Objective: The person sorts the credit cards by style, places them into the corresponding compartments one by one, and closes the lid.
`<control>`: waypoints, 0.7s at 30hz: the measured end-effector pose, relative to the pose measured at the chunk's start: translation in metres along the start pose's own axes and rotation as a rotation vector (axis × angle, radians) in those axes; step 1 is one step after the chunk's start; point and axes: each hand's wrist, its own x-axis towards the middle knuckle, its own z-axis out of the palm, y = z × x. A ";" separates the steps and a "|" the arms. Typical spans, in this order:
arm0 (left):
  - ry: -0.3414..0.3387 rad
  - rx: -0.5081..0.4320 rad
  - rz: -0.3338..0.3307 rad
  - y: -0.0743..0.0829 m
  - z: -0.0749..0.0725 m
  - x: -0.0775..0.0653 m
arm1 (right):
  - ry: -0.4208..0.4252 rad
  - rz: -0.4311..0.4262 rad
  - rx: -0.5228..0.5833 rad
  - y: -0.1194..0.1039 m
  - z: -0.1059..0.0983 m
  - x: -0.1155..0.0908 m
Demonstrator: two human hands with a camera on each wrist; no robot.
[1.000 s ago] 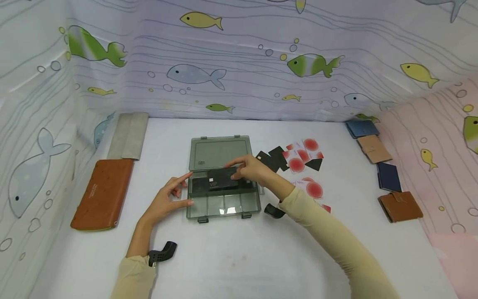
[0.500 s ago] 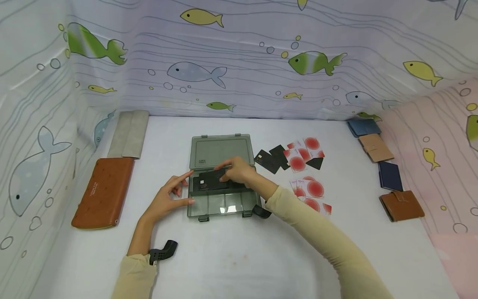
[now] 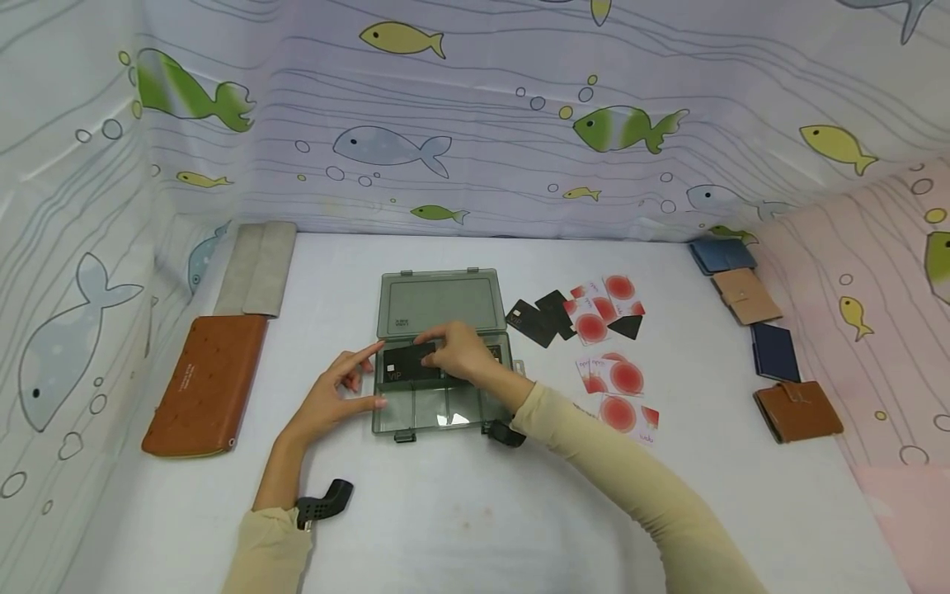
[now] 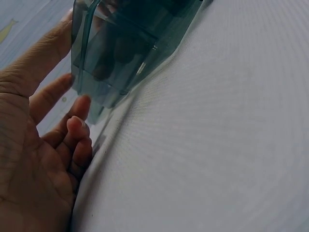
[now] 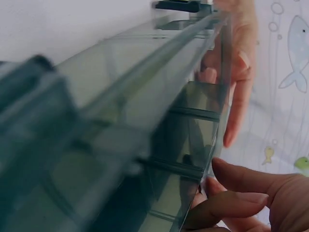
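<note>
A translucent grey-green compartment box (image 3: pixel 426 422) lies on the white table with its lid (image 3: pixel 445 301) folded back. My right hand (image 3: pixel 462 355) is over the back compartments and pinches a black VIP card (image 3: pixel 406 365), which lies flat across the back left part. The fingers hide the card's right end. My left hand (image 3: pixel 330 392) rests thumb and index fingertips against the box's left side; the left wrist view shows the other fingers loosely bent beside the box wall (image 4: pixel 101 63). Through the clear walls, the right wrist view shows the dividers (image 5: pixel 193 113).
Black cards (image 3: pixel 530 322) and red-and-white cards (image 3: pixel 623 375) lie right of the box. Several small wallets, including a brown one (image 3: pixel 797 410), line the right side. A large brown wallet (image 3: pixel 204 386) and a grey one (image 3: pixel 256 268) lie on the left.
My right hand has moved left and slightly toward me, carrying the VIP card to the box's back left part. The left hand has stayed at the box's left side.
</note>
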 end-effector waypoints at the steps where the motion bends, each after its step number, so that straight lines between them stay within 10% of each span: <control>1: 0.001 0.008 0.004 0.000 0.000 0.000 | -0.002 -0.005 -0.030 0.000 0.000 -0.001; 21: 0.001 0.010 0.008 -0.001 0.001 0.001 | -0.039 -0.025 0.042 0.023 -0.055 -0.017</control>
